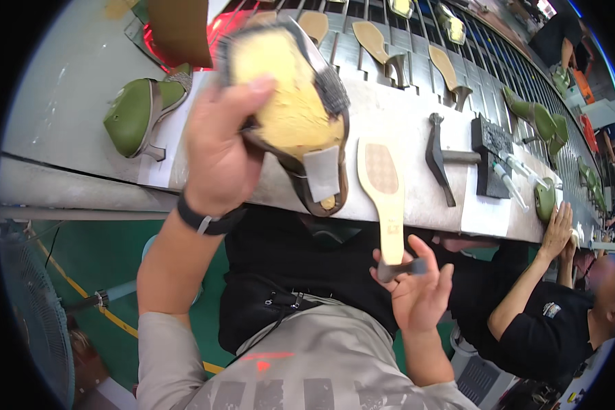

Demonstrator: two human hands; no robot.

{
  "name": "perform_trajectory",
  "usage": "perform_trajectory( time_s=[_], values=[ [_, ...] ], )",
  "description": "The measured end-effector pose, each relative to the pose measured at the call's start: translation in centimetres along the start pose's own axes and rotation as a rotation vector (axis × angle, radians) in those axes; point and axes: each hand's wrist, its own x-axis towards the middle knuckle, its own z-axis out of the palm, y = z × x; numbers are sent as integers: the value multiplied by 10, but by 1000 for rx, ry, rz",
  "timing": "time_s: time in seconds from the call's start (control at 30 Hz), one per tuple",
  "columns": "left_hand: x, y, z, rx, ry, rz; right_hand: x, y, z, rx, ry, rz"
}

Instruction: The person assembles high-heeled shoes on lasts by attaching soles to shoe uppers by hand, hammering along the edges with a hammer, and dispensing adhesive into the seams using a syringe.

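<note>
My left hand (229,137) grips a shoe upper on a last (290,102), its yellow underside turned up. A white patch (321,174) lies near its narrow heel end. The toe part is blurred. In my right hand (420,294), palm up with fingers curled, rests the heel end of a beige shoe sole (383,184) with a dark heel attached. Its wide front part lies over the table's near edge. Right of the sole are a hammer (441,157) and a dark block (490,154). Beyond my left hand stands a green heeled shoe (135,116).
Several heeled soles (370,42) lie on a slatted metal conveyor (410,61) along the far side. Syringes (509,181) sit beside the block. At right, a co-worker's hand (559,229) is near another green shoe (544,198). A fan (41,321) stands at lower left.
</note>
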Motion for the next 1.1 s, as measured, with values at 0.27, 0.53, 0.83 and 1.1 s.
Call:
perform_trajectory(
  time_s=[0.27, 0.53, 0.83, 1.1],
  values=[
    [7, 0, 12, -157, -76, -94, 51, 32, -26, -307, -185, 366],
    [-1, 4, 12, -148, -84, -63, 49, 37, -17, -371, -61, 282],
    [22, 22, 9, -134, -164, -69, 49, 44, -17, -409, -78, 200],
    [12, 32, 29, -138, -199, -77, 47, 32, -3, -348, -78, 105]
  ],
)
